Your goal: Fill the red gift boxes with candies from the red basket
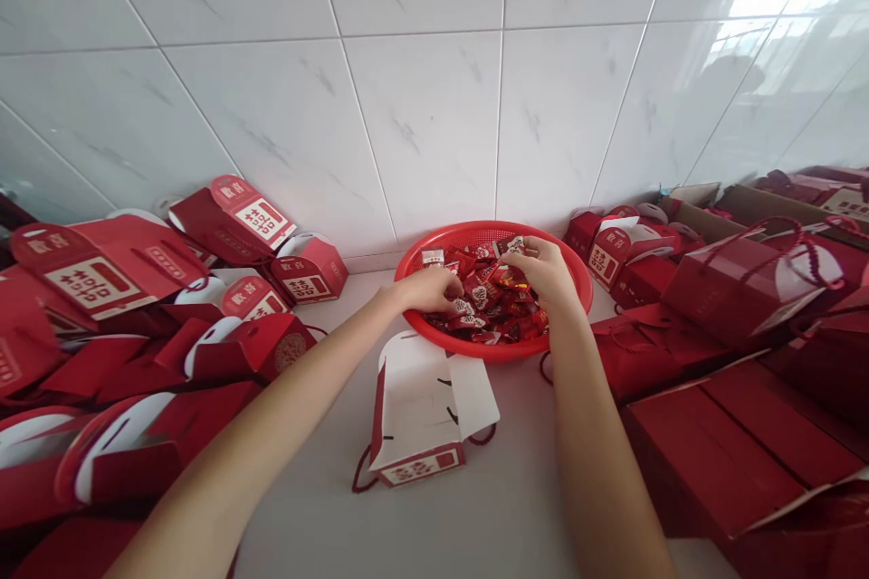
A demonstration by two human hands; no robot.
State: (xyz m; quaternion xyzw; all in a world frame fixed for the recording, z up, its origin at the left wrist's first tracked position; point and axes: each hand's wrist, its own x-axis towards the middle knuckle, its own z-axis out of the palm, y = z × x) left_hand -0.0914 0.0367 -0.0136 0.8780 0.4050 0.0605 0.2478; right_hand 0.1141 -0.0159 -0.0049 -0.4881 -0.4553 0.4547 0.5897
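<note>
A red plastic basket (499,351) by the tiled wall holds many small red-wrapped candies (506,300). Inside its left part is my left hand (434,289), fingers curled down among the candies; what they grip is too small to make out. My right hand (538,267) reaches into the upper right part, its thumb and fingertips pinched at a white-and-red wrapped candy (514,244). In front of the basket an open box (417,403), white inside and red outside, lies on the white table with its flap spread to the right and red cord handles at its sides.
Red gift boxes (237,348) are piled along the left. More red boxes and bags (733,276) crowd the right side, with cardboard cartons (764,204) behind. A marble-patterned tile wall (421,127) rises behind the basket.
</note>
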